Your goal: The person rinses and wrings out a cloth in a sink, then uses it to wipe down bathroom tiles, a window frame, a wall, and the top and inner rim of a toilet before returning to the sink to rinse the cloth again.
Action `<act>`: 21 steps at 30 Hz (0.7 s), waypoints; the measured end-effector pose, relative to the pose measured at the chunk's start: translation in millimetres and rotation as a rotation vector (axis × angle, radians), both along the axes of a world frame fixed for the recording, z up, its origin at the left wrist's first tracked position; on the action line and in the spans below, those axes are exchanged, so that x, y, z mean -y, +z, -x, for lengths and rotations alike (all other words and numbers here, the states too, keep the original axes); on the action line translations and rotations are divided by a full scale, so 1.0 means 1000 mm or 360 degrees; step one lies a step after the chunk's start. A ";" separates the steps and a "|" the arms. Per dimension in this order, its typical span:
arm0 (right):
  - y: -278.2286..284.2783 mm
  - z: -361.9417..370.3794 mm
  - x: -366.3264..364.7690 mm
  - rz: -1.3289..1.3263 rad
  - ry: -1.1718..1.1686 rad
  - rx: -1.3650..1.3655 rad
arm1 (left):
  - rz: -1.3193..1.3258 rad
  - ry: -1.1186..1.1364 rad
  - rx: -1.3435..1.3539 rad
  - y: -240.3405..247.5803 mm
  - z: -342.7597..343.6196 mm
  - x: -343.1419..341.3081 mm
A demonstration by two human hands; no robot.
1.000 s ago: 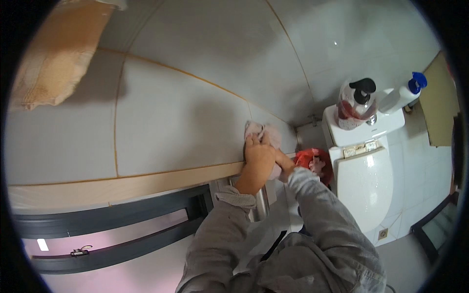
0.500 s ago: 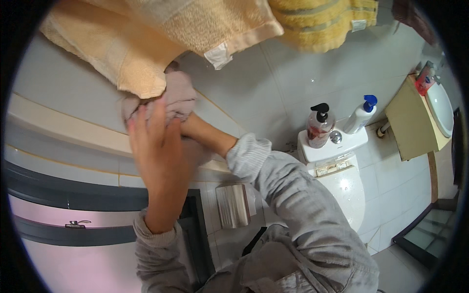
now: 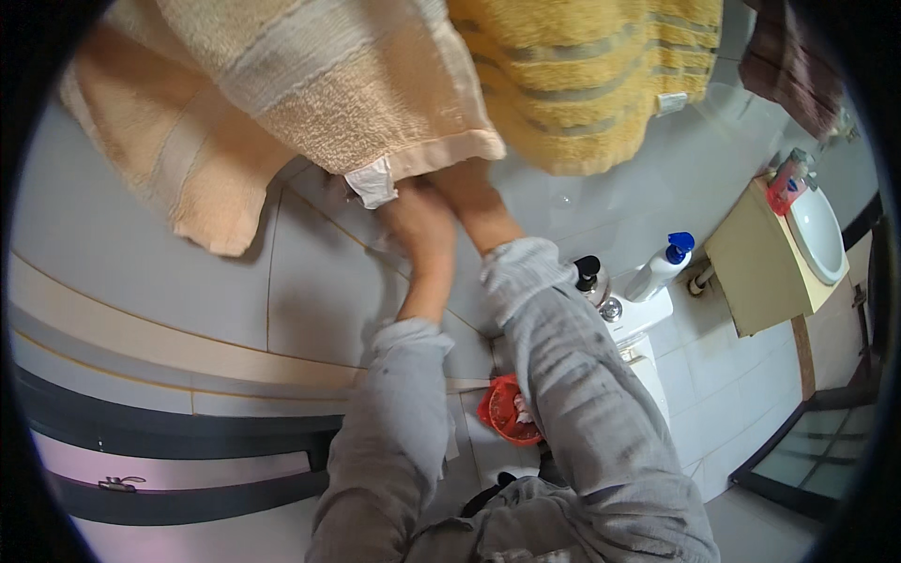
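While its bulk hangs at 11 o'clock from both hands, the large peach towel point(image 3: 347, 113) drops its hem across them. The right hand point(image 3: 465, 192) goes in under that hem, with the left hand point(image 3: 420, 220) just beside it on its 8 o'clock side; whether either is clenched, released or grasping something, I cannot tell.

Behind spreads a grey-white tiled wall point(image 3: 319, 300), a pale ledge point(image 3: 141, 324) curving below it toward 9 o'clock. A dark-framed door point(image 3: 188, 439) lies at 8 o'clock, a cream cabinet point(image 3: 751, 272) with a white basin point(image 3: 815, 235) at 3, a striped yellow towel point(image 3: 572, 84) at 1, a red bin point(image 3: 490, 403) at 5 and a blue-pumped white bottle point(image 3: 654, 277) at 3.

The right sleeve point(image 3: 610, 385) covers much of the toilet point(image 3: 648, 310); both towels run off the top edge; the left hand is blurred, and the fingers are hard to make out.
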State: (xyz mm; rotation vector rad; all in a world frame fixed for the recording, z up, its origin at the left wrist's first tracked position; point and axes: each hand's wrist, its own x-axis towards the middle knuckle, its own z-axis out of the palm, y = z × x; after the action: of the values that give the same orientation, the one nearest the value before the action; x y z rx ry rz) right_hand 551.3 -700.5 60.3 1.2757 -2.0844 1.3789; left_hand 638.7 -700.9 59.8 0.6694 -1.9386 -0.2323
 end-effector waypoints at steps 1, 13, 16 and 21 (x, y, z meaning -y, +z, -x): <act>-0.014 0.009 -0.009 0.0038 -0.0128 0.0037 | 0.0211 0.0060 -0.0009 0.001 0.014 -0.014; -0.256 -0.053 -0.021 0.0278 -0.0306 0.0576 | -0.0688 -0.0280 0.0390 -0.113 -0.044 -0.059; -0.204 -0.136 -0.043 0.0491 0.0907 0.2189 | -0.0789 -0.0186 0.0404 -0.095 -0.126 -0.073; -0.056 -0.183 -0.100 0.0601 0.1191 0.1316 | -0.0055 -0.0189 -0.0044 -0.016 -0.192 -0.118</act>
State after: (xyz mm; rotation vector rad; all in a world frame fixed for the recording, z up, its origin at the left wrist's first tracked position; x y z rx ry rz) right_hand 734.3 -600.1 4.2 1.5390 -1.6027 2.8602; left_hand 831.0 -582.7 44.0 0.5710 -1.9535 -0.3477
